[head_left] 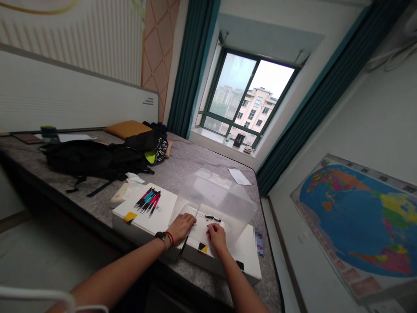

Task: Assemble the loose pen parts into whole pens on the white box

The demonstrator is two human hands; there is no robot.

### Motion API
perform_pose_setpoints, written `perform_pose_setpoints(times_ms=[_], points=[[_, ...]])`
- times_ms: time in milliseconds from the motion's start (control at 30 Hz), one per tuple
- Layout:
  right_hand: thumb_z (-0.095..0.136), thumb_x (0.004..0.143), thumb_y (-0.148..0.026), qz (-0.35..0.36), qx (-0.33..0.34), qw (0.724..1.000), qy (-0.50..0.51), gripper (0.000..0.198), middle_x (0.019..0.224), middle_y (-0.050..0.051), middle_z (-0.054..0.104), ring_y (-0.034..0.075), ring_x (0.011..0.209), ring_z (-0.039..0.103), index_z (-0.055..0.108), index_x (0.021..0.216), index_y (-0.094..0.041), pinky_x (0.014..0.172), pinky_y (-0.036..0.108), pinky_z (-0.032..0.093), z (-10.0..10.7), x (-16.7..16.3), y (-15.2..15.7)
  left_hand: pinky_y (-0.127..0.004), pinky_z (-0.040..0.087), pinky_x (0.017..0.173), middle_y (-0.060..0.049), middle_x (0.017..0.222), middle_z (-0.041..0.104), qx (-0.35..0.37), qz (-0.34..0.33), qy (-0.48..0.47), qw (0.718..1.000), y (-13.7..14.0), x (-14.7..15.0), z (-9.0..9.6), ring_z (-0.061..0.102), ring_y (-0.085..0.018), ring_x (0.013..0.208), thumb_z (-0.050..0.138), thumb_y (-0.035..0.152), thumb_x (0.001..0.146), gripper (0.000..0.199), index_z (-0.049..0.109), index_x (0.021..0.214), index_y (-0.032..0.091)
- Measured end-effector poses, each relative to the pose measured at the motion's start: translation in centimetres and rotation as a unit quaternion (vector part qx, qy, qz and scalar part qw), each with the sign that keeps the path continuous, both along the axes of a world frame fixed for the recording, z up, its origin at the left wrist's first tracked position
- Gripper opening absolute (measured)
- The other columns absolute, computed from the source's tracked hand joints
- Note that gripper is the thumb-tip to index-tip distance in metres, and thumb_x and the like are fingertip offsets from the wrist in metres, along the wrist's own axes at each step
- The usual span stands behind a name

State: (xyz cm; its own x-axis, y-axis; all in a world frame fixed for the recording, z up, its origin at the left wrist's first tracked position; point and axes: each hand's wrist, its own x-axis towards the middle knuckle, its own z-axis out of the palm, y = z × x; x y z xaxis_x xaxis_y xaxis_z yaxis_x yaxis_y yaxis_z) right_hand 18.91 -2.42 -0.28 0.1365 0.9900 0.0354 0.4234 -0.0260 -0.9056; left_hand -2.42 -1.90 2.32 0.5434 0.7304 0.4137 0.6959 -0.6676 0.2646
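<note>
My left hand [183,226], wearing a dark watch and a red cord at the wrist, lies with fingers stretched over the white surface at the front of a clear plastic bin [216,195]. To its right, my right hand [216,236] has thumb and fingers drawn together in a pinch; whatever is between them is too small to make out. Just beyond the fingers, a black pen part [213,218] rests on the white surface inside the bin, with small thin pieces near it. Several pens [148,201] in red, teal and black lie in a row on the left white box [169,204].
White boxes with yellow and black tape [130,217] stand along the front edge of a grey-covered bed [169,174]. Behind them lie a black backpack [94,158], a mustard cushion [127,128] and a white paper [239,176]. A wall with a world map [352,226] rises at right.
</note>
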Motion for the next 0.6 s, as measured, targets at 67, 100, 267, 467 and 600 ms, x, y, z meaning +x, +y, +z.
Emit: perform_pose_setpoints(times_ms=[67,100,267,467,600], points=[[0.048,0.079,-0.037,0.044,-0.015,0.998,-0.049,0.025,0.058,0.001,0.062,0.014,0.049,0.054,0.063,0.073,-0.017,0.049,0.022,0.041,0.5,0.1,0.3,-0.036,0.033,0.083,-0.008,0.097,0.058,0.006,-0.01,0.008,1.0,0.6,0.3,0.0,0.048,-0.022,0.096,0.034,0.023,0.094,0.023,0.055,0.103,0.02],[0.05,0.079,-0.035,0.069,-0.015,0.994,-0.086,0.023,0.059,0.001,0.062,0.014,0.052,0.054,0.063,0.073,-0.017,0.051,0.023,0.041,0.9,0.1,0.4,-0.037,0.033,0.084,-0.008,0.095,0.058,0.01,-0.017,0.01,1.0,1.0,0.5,0.1,0.049,-0.022,0.094,0.034,0.024,0.095,0.023,0.055,0.102,0.02],[0.05,0.079,-0.025,0.08,0.074,0.947,-0.301,0.013,0.074,0.002,0.064,0.016,0.07,0.056,0.062,0.081,-0.02,0.066,0.024,0.039,2.0,-0.7,-0.2,-0.036,0.034,0.082,-0.008,0.092,0.058,0.015,-0.039,0.001,0.999,2.6,0.9,0.4,0.048,-0.022,0.09,0.031,0.026,0.095,0.026,0.056,0.098,0.019],[0.041,0.086,-0.024,0.027,0.111,0.923,-0.368,0.018,0.084,0.005,0.063,0.018,0.076,0.056,0.059,0.088,-0.02,0.068,0.025,0.035,1.6,-2.2,-0.8,-0.036,0.035,0.081,-0.009,0.094,0.057,0.002,-0.005,-0.016,1.0,3.1,0.9,0.2,0.047,-0.022,0.09,0.03,0.026,0.095,0.026,0.056,0.099,0.019],[0.043,0.084,-0.024,0.035,0.073,0.933,-0.35,0.018,0.074,0.004,0.063,0.017,0.071,0.055,0.06,0.084,-0.02,0.066,0.025,0.035,1.7,-1.4,0.3,-0.037,0.036,0.083,-0.009,0.098,0.056,-0.023,0.01,-0.028,0.999,2.6,1.0,0.0,0.047,-0.023,0.095,0.033,0.024,0.094,0.024,0.055,0.101,0.019]])
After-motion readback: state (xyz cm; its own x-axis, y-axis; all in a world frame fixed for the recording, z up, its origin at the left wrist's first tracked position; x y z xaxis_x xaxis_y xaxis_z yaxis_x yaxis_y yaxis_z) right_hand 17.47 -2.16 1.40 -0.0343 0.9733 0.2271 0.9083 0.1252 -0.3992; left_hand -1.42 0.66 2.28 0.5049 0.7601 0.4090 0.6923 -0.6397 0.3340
